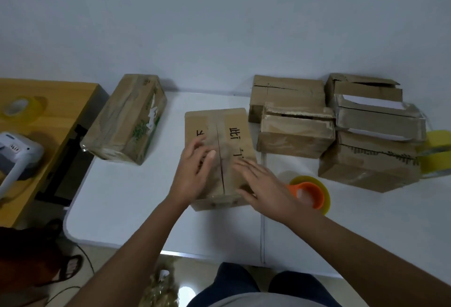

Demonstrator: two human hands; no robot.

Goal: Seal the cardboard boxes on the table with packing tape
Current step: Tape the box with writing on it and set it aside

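Both palms are laid flat, fingers extended and grasping nothing: left hand (195,167) and right hand (262,184) press the box (219,136) at the near table (136,209) edge. Flaps should be held flush along the centre seam before the tape dispenser (310,192), just right of the box, is taken up; unsealed boxes (341,121) are stacked beyond

Bare white worktop (136,199) lies open left of the centre brown cardboard box (219,136), up to the taped brown box with green print (127,121). Right side blocked: yellow tape roll on orange dispenser (311,193) just beside the centre box, cluster of worn brown cardboard boxes (336,126) behind it. A narrow strip of worktop separates centre box and cluster.
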